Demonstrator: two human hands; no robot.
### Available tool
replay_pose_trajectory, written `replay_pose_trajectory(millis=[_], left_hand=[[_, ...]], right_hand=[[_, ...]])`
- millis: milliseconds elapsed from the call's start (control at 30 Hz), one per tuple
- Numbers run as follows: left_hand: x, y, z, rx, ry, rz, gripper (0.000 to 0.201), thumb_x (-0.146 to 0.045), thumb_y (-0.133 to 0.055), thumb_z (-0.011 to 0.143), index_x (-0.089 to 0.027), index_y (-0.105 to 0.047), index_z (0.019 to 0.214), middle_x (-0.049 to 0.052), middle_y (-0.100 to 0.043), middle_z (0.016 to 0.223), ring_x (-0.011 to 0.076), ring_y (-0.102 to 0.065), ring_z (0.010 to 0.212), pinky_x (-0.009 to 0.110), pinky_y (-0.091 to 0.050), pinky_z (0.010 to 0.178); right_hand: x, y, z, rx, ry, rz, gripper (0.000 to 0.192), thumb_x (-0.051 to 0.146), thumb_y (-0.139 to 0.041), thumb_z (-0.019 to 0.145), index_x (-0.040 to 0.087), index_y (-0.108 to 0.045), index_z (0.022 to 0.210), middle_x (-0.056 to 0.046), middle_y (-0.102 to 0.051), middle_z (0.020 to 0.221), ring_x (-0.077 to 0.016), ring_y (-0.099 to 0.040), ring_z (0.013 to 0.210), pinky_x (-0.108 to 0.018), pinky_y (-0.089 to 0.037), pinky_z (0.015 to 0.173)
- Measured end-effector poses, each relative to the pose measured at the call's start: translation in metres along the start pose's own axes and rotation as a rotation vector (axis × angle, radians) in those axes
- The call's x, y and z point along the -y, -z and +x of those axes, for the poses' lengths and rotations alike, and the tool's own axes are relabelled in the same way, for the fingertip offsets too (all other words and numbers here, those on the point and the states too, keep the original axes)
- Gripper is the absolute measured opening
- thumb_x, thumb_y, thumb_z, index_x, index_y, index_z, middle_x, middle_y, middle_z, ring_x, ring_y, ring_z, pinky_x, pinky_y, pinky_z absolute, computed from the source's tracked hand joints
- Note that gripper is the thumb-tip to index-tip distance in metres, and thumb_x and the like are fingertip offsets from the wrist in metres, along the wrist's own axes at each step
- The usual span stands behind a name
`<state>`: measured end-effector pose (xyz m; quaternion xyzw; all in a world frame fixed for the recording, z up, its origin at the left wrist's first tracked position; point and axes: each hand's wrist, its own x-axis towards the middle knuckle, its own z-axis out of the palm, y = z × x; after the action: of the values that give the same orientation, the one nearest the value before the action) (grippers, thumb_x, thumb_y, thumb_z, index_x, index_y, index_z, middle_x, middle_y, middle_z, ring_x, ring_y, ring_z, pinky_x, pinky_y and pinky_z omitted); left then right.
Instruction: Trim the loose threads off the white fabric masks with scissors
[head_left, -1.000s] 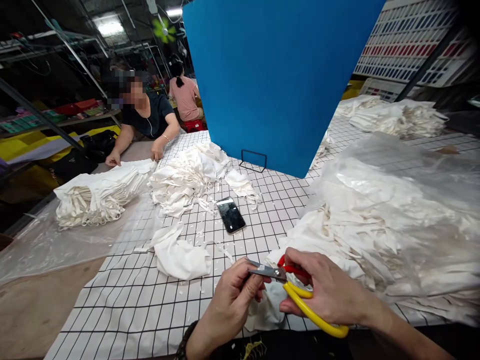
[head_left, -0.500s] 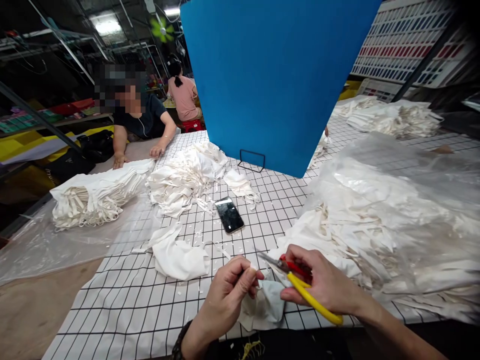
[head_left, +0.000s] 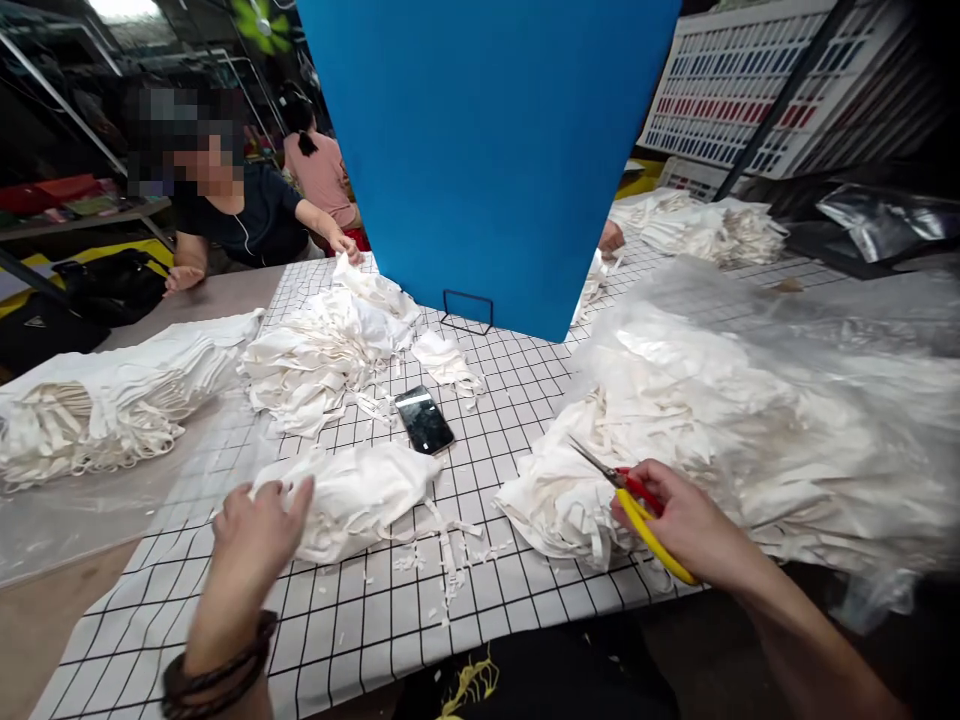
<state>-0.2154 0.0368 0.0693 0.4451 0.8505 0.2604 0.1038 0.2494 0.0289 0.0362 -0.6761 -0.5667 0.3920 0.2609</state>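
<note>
A workshop counter (head_left: 360, 630) under a black-gridded white cover, a blue board (head_left: 487, 150) upright behind. The left hand (head_left: 251, 540) lies open, fingertips on a loose white cloth piece (head_left: 360, 495) just ahead (long axis left-right). The right hand (head_left: 686, 525) grips yellow-and-red scissors (head_left: 637, 500), blades narrow, pointing up-left over a bagged cloth heap (head_left: 750, 420).

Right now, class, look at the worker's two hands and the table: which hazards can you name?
1. The right hand holds the scissors with the blades pointing out over the big fabric pile; a slip might snag the cloth.
2. The left hand rests on a folded white piece close to the phone; dragging cloth could push the phone along.
</note>
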Motion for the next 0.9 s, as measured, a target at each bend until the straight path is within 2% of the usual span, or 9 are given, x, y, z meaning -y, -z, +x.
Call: replay_pose_trajectory(millis=[33,100,233,333,467,567,700,800,900], left_hand=[[-0.008,-0.015,-0.009,-0.044,-0.052,0.115,0.039,-0.042,-0.066,0.074,-0.008,-0.068,0.093,0.026,-0.054,0.124,0.0476,-0.041,0.122,0.061,-0.033,0.098],[-0.033,-0.048,-0.038,0.004,-0.262,0.078,0.042,-0.043,-0.058,0.083,-0.009,-0.065,0.107,0.025,-0.042,0.140,0.0441,-0.036,0.130,0.058,-0.034,0.102],[-0.100,-0.108,-0.111,0.705,-0.619,-0.354,0.029,-0.041,-0.049,0.091,-0.019,-0.068,0.096,0.009,-0.068,0.096,0.0227,-0.062,0.087,0.034,-0.049,0.078],[-0.142,-0.143,-0.146,0.854,-0.560,-0.470,0.037,-0.050,-0.053,0.087,-0.018,-0.069,0.080,0.006,-0.069,0.077,0.0196,-0.060,0.070,0.030,-0.044,0.064],[-0.167,-0.171,-0.156,0.929,-0.529,-0.527,0.035,-0.049,-0.071,0.072,-0.017,-0.065,0.061,0.004,-0.065,0.061,0.0185,-0.057,0.060,0.029,-0.039,0.059],[-0.165,-0.166,-0.143,0.947,-0.478,-0.613,0.031,-0.045,-0.068,0.077,-0.016,-0.064,0.067,0.005,-0.068,0.068,0.0186,-0.060,0.065,0.029,-0.043,0.062],[-0.139,-0.127,-0.105,0.924,-0.257,-0.832,0.032,-0.048,-0.047,0.092,-0.018,-0.056,0.086,0.008,-0.071,0.092,0.0189,-0.068,0.083,0.031,-0.052,0.075],[-0.116,-0.101,-0.083,0.919,0.092,-1.161,0.026,-0.042,-0.063,0.086,-0.018,-0.053,0.084,0.003,-0.069,0.084,0.0178,-0.069,0.083,0.034,-0.054,0.082],[-0.108,-0.098,-0.086,0.961,0.142,-1.123,0.028,-0.043,-0.064,0.085,-0.017,-0.055,0.081,0.002,-0.066,0.077,0.0151,-0.066,0.073,0.031,-0.055,0.074]], right_hand=[[-0.001,-0.003,-0.002,-0.030,-0.014,-0.051,0.025,0.036,-0.072,0.068,0.024,-0.056,0.081,-0.001,-0.067,0.076,-0.0208,-0.064,0.071,-0.027,-0.049,0.059],[0.000,-0.010,-0.005,-0.094,-0.033,-0.125,0.025,0.036,-0.073,0.064,0.024,-0.055,0.078,-0.001,-0.068,0.076,-0.0208,-0.064,0.070,-0.027,-0.049,0.059],[0.000,-0.021,-0.006,-0.127,-0.002,-0.131,0.027,0.035,-0.074,0.062,0.025,-0.054,0.077,-0.002,-0.068,0.076,-0.0218,-0.065,0.071,-0.029,-0.050,0.060],[-0.013,-0.023,-0.006,-0.145,0.008,0.031,0.024,0.036,-0.070,0.068,0.024,-0.054,0.082,-0.002,-0.069,0.078,-0.0214,-0.067,0.072,-0.029,-0.051,0.061],[-0.035,-0.014,-0.010,-0.172,-0.018,0.215,0.029,0.037,-0.074,0.069,0.023,-0.053,0.084,-0.001,-0.068,0.073,-0.0194,-0.065,0.066,-0.027,-0.050,0.058],[-0.044,-0.007,-0.015,-0.211,-0.033,0.299,0.035,0.039,-0.079,0.066,0.022,-0.054,0.084,-0.003,-0.069,0.073,-0.0207,-0.065,0.068,-0.029,-0.052,0.061],[-0.049,-0.011,-0.018,-0.256,-0.009,0.379,0.038,0.041,-0.078,0.067,0.023,-0.052,0.087,-0.008,-0.071,0.087,-0.0248,-0.069,0.081,-0.034,-0.056,0.070],[-0.048,-0.022,-0.013,-0.249,0.057,0.365,0.036,0.036,-0.076,0.070,0.024,-0.051,0.093,-0.009,-0.070,0.106,-0.0249,-0.068,0.096,-0.035,-0.054,0.082],[-0.037,-0.030,-0.005,-0.251,0.104,0.252,0.032,0.031,-0.072,0.071,0.024,-0.054,0.096,-0.008,-0.068,0.111,-0.0237,-0.067,0.098,-0.034,-0.054,0.083]])
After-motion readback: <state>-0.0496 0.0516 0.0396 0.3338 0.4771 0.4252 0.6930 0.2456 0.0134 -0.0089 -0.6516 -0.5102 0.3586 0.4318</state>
